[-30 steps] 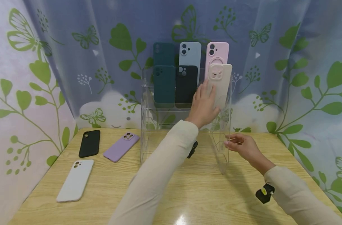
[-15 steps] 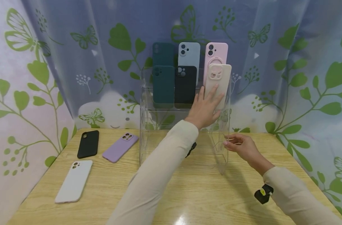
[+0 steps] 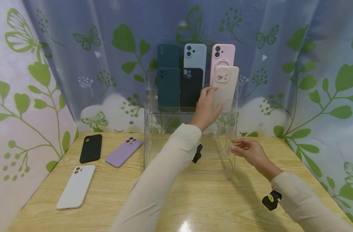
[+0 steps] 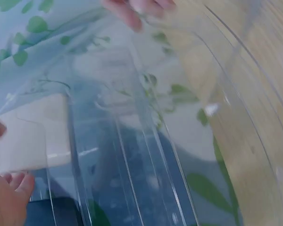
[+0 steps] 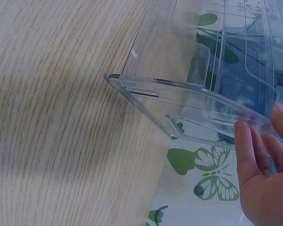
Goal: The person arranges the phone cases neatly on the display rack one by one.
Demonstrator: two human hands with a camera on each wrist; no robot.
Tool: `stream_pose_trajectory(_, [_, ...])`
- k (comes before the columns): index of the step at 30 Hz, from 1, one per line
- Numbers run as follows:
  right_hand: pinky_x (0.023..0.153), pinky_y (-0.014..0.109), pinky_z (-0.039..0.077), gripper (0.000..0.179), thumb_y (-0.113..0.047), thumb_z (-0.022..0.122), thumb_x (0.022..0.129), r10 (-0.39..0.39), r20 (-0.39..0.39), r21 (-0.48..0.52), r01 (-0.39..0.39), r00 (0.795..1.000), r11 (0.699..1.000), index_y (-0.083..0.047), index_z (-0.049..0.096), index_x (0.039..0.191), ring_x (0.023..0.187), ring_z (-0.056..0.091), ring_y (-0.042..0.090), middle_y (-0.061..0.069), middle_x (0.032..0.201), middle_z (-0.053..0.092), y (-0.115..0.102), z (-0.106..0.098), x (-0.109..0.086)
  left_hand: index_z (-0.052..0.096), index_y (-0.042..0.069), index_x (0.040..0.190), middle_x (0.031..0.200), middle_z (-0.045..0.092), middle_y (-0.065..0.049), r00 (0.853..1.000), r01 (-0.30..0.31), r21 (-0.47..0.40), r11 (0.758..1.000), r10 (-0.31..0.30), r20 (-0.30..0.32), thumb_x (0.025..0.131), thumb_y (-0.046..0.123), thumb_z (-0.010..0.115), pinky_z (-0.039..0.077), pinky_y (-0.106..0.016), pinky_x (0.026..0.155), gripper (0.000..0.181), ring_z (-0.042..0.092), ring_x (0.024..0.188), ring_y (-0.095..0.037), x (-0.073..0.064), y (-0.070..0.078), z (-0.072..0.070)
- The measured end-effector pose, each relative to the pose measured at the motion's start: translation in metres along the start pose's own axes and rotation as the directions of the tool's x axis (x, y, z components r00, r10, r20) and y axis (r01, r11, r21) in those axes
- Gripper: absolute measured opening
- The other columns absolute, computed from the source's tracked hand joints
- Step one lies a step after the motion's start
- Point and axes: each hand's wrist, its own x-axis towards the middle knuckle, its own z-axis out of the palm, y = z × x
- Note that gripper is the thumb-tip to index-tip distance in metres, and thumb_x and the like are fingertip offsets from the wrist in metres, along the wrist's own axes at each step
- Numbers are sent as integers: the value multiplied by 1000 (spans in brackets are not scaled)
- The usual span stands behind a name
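Observation:
A clear acrylic display stand (image 3: 191,148) with stepped tiers stands on the wooden table. On its upper tiers lean phone cases: two dark green ones (image 3: 168,87), a light blue one (image 3: 195,58), a black one (image 3: 191,91), a pink one (image 3: 223,51) and a cream one (image 3: 227,93), which overlaps the pink. My left hand (image 3: 206,108) is at the cream case, fingertips by its left edge and thumb over its lower front. My right hand (image 3: 251,153) holds the stand's right side panel between thumb and fingers; the right wrist view shows the fingers (image 5: 247,150) along its outer face.
Three more cases lie flat on the table at the left: a black one (image 3: 91,149), a purple one (image 3: 124,152) and a white one (image 3: 76,187). A patterned curtain (image 3: 106,74) hangs close behind the stand and on both sides.
My left hand was spread over the front of the cream case; its fingers have drawn together and back to the case's left edge. The right hand stays on the stand.

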Motion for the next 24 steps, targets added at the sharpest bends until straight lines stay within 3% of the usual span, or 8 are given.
stream_pose_trajectory(3, [80,24,55,50,-26,63,94,-1,1,-6,1,1000,1000,4,53,133,90,64,10,22,114,59,0,1,1,48,5,140,137,48,-12,987,129,-81,988,-136,-87,94,19,63,45,-31,100,50,55,119,-24,2,2,0])
stream_pose_trajectory(6, [79,24,55,51,-26,64,94,-3,1,-9,3,1000,1000,4,52,133,90,64,10,22,114,60,-1,2,1,53,5,136,124,60,-11,970,204,-102,974,-215,-111,94,19,62,48,-30,94,45,61,107,-20,4,0,0])
stream_pose_trajectory(9, [80,24,55,51,-25,63,94,-4,-1,-14,4,1000,1000,5,52,133,91,64,12,23,114,59,-1,1,0,59,7,132,110,67,-8,968,213,-119,970,-225,-107,94,18,62,50,-29,85,40,66,92,-16,6,-2,0])
stream_pose_trajectory(12, [80,24,55,50,-24,63,95,1,-2,-9,-1,1000,1000,5,51,133,92,64,12,23,114,59,-2,0,-2,61,8,129,106,68,-8,968,217,-145,965,-231,-93,94,19,62,52,-29,83,36,67,90,-14,6,-3,2])
stream_pose_trajectory(19, [82,26,55,50,-24,63,94,-3,-1,7,3,1000,1000,6,52,133,90,64,10,22,112,59,0,0,-1,61,6,130,117,68,-7,958,280,-84,956,-284,-46,97,23,58,51,-33,89,37,64,107,-24,5,-4,6])
stream_pose_trajectory(24, [80,25,55,49,-24,63,94,-4,-5,11,4,1000,1000,6,52,132,87,64,5,22,112,60,0,0,0,66,8,122,113,69,-6,954,293,-63,954,-296,-48,97,22,57,51,-34,88,30,64,105,-23,6,-5,7])
